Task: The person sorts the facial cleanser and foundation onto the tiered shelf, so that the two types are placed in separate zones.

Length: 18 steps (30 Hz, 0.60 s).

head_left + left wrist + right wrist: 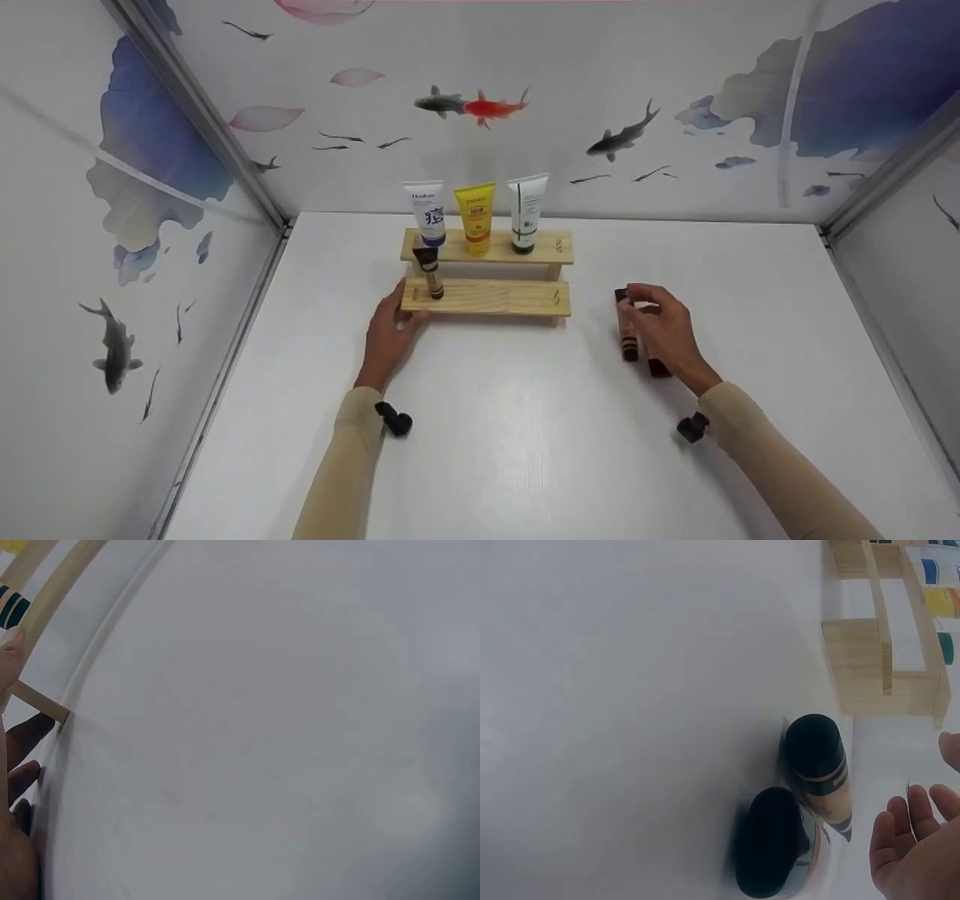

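My left hand point(390, 334) grips the left end of a two-step wooden display rack point(495, 298). In the left wrist view the thumb lies on the front shelf's edge, with the fingers by the rack's leg. A small brown tube point(431, 281) stands on that shelf, leaning slightly. On the table to the right, my right hand point(667, 330) hovers with parted thumb and fingers at the far end of a lying brown-and-black tube point(628, 330). A second dark-capped item point(659, 367) lies beside it, mostly hidden under the hand; its wide cap shows in the right wrist view.
A white-and-blue tube point(427, 214), a yellow tube point(476, 219) and a white-and-green tube point(528, 214) stand on the rack's back shelf. The white table point(502, 420) is bounded by printed panels at the back and both sides.
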{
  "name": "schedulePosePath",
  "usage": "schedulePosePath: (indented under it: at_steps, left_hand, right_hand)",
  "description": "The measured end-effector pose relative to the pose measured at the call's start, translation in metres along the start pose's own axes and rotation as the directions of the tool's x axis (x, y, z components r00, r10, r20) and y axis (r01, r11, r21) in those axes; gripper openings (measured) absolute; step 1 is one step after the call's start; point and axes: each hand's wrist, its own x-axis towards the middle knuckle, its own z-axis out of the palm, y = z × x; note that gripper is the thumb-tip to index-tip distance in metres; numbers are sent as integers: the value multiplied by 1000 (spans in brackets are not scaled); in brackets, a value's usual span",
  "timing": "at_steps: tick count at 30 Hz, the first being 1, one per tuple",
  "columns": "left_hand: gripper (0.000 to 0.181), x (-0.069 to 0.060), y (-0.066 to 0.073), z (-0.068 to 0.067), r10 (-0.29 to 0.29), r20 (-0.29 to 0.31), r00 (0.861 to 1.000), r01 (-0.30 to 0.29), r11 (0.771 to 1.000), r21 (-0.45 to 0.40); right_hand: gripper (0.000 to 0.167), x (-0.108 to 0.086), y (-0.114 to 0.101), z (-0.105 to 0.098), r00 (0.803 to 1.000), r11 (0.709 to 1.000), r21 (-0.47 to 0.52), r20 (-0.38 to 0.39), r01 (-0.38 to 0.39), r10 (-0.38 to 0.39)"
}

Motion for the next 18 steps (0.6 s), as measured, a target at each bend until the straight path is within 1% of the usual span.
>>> schedulePosePath:
  at_steps: [9,14,18]
  left_hand:
    - [91,0,-1,0,-2,0,1000,2,1000,-11]
    - [90,0,-1,1,14,-7,1000,-14,1000,-1]
    - [90,-1,2,0,8,-7,1000,-8,1000,-7]
  right_hand:
    - [46,1,12,-14,999,996,-75,-24,-49,47]
    - [48,-4,18,-23,998,993,-98,-24,-66,64]
    - [50,-10,21,-29,996,990,-108,-15,-89,87]
